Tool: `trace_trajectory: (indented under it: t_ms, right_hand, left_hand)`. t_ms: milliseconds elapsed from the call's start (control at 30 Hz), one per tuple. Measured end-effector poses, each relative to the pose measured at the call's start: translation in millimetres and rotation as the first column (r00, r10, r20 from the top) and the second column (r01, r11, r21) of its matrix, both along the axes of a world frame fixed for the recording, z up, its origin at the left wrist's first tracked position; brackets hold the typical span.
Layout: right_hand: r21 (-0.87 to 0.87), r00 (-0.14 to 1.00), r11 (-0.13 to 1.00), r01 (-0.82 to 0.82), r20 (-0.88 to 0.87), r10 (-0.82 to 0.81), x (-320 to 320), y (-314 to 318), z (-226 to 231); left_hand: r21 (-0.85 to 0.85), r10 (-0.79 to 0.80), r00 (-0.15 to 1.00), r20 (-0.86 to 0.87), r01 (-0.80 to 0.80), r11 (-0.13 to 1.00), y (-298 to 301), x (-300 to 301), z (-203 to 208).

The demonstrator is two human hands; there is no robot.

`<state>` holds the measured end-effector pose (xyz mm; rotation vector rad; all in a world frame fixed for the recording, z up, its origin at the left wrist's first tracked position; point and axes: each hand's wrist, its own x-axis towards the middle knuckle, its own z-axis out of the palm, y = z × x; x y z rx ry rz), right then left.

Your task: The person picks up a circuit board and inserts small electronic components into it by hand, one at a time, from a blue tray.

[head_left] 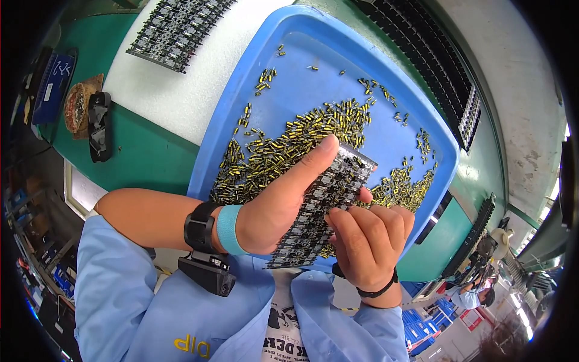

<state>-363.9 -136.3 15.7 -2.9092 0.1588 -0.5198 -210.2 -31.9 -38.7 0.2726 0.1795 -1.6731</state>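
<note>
My left hand (271, 208) grips a panel of small circuit boards (329, 196), its thumb laid along the top edge and fingertips showing at the far side. The panel is tilted over the blue tray (241, 78). Against the panel's right side, my right hand (371, 244) is closed, thumb and forefinger pinched together at the board's surface. Whatever is between those fingertips is too small to make out. Under both hands, the tray holds a heap of small yellow-and-black capacitors (289, 142) with wire leads, and more lie scattered along its sides.
Another circuit board panel (178, 30) lies on white foam (163, 90) at the far left. Black slotted racks (422, 54) stand beyond the tray at right. A dark glasses-like object (100, 127) and a round brown object (76, 105) sit on the green table (151, 142). A person (473, 297) is in the background.
</note>
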Motion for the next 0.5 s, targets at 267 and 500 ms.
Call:
trace_trajectory:
  t_ms: [267,500]
  right_hand:
    - [0.001,0.999,1.0,-0.025,0.031,0.025,-0.8,-1.8,-0.3]
    - [0.073,0.994,0.997,0.027,0.102,-0.035,-7.8,0.1,3.0]
  left_hand:
    - [0.037,-0.024,0.998,0.064,0.022,0.999,-1.5,0.8,2.6]
    - [-0.001,-0.001,0.997,-0.071,0.001,1.0,-1.5,2.3,2.3]
